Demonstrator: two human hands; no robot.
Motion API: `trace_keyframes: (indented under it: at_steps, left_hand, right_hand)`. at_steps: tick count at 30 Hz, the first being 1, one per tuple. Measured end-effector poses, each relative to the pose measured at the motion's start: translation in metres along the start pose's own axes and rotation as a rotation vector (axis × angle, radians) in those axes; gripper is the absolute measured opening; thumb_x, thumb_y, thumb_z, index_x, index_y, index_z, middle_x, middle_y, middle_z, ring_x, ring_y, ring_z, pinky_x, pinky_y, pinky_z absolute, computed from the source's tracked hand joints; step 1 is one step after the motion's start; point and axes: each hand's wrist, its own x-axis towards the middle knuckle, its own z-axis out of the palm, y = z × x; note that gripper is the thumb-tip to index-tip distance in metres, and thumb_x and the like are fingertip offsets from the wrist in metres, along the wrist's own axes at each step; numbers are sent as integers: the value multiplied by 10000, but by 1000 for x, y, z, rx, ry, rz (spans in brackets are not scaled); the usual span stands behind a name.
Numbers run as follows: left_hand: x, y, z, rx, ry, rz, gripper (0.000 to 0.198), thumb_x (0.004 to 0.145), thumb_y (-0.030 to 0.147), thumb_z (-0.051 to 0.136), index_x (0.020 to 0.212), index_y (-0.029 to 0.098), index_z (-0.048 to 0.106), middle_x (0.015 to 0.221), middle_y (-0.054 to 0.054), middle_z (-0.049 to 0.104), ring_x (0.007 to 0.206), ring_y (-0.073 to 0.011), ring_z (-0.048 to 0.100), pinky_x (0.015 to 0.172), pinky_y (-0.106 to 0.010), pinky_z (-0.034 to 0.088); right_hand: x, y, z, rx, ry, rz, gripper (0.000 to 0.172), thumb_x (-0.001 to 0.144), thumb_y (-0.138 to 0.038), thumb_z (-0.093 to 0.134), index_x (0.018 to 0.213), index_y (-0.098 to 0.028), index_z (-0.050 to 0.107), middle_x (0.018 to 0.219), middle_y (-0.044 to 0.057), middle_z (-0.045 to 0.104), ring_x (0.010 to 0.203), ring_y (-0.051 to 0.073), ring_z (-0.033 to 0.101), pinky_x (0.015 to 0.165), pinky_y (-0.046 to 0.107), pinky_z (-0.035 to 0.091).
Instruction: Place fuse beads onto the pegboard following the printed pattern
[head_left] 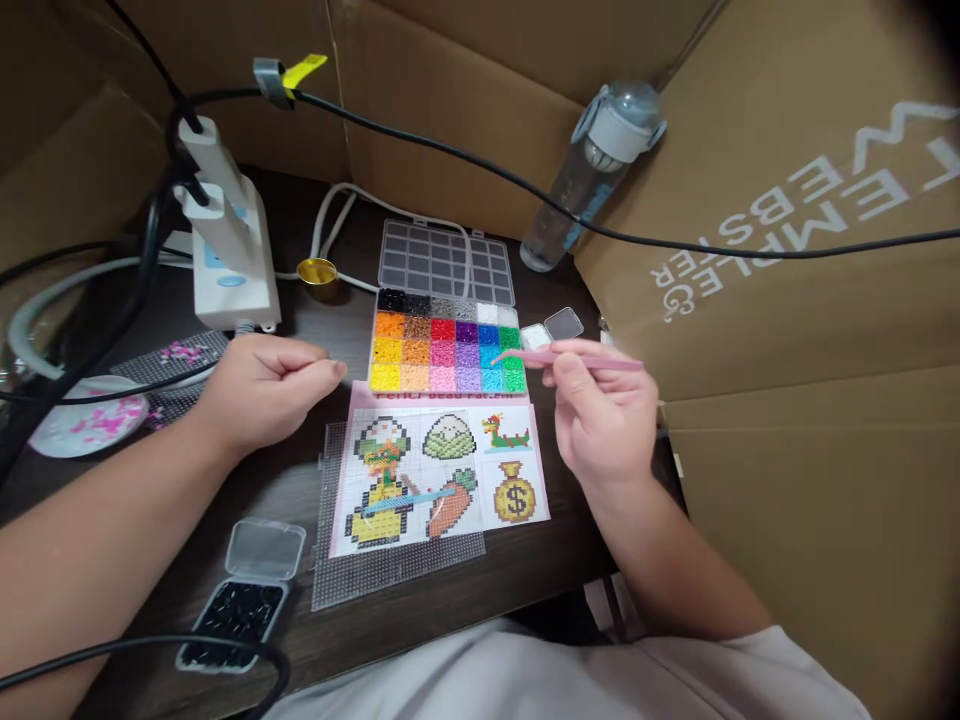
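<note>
My right hand point(606, 415) pinches pink tweezers point(592, 360), whose bent tip points left over the blue compartments of the bead box point(373, 345). A tiny orange speck shows at that tip; whether it is a bead I cannot tell. My left hand point(274, 385) rests as a closed fist left of the box, with nothing visible in it. In front of the box lies a printed pattern sheet point(491, 540) with a carrot, a money bag and a dragon boat. Orange, green and blue beads point(409, 500) lie over its left part. A clear pegboard point(397, 575) sticks out below the sheet.
A small box of black beads point(236, 615) stands open at front left. Farther left are a white dish point(90, 425) with pink beads, a pegboard point(169, 375) and a power strip point(236, 270). Behind are a gold cup point(319, 278) and a bottle point(574, 190). A black cable point(450, 155) crosses overhead.
</note>
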Motion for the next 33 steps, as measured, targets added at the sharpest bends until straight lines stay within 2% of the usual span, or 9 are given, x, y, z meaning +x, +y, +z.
trace_keyframes:
  at_steps: [3,6,10,13,16,20,24,28,33]
  left_hand:
    - [1,0,1,-10,0,-5,406,748,321,527,389,174,406,398,44,290,431,-62,254,433,-255,211]
    - [1,0,0,-11,-7,1,404,747,318,532,389,174,413,393,44,290,427,-62,255,430,-256,215]
    - [0,0,0,-5,-5,13,405,750,311,536,389,171,417,391,41,300,428,-62,266,434,-257,222]
    - [-1,1,0,-13,-2,18,400,750,293,537,390,172,413,395,39,303,430,-61,267,439,-260,219]
    - [-1,3,1,-23,-3,12,384,734,290,537,388,174,417,390,39,289,415,-61,257,435,-266,203]
    - [-1,4,3,-72,-12,25,403,717,293,534,368,183,365,386,30,279,400,-68,268,428,-270,191]
    - [-2,3,3,-91,-16,14,403,719,257,529,368,181,345,386,24,279,402,-72,270,438,-275,183]
    - [-2,3,3,-101,-1,18,399,725,230,531,373,179,351,396,17,293,415,-75,270,448,-282,186]
    - [-1,4,3,-108,-5,11,396,714,217,534,365,177,351,394,20,271,415,-71,262,440,-276,186]
  right_hand:
    - [-17,20,-5,130,-33,180,67,831,-303,689,836,-242,717,815,36,758,782,220,738,721,391,601]
    - [-25,33,-5,152,-61,312,113,800,-336,712,787,-224,717,801,48,748,763,220,729,670,370,592]
    - [-18,36,-6,109,-46,349,192,760,-393,729,716,-208,697,797,63,730,649,180,670,564,331,546]
    - [-12,36,-8,150,-28,369,163,742,-374,742,731,-214,708,795,61,726,562,137,590,476,290,473]
    - [-14,39,-7,169,-52,384,144,744,-351,747,725,-212,713,765,56,716,541,132,571,438,275,427]
    - [-26,39,5,87,-117,355,92,785,-307,724,770,-219,746,751,43,737,531,137,597,453,278,462]
    - [-37,28,26,-93,-242,211,79,808,-218,690,781,-224,763,775,40,760,718,186,699,627,315,566]
    - [-44,24,43,-140,-335,73,146,832,-147,640,799,-230,756,763,29,750,749,178,685,668,318,563]
    - [-48,30,47,-148,-367,38,155,842,-144,630,829,-231,758,783,35,747,753,177,665,694,337,559]
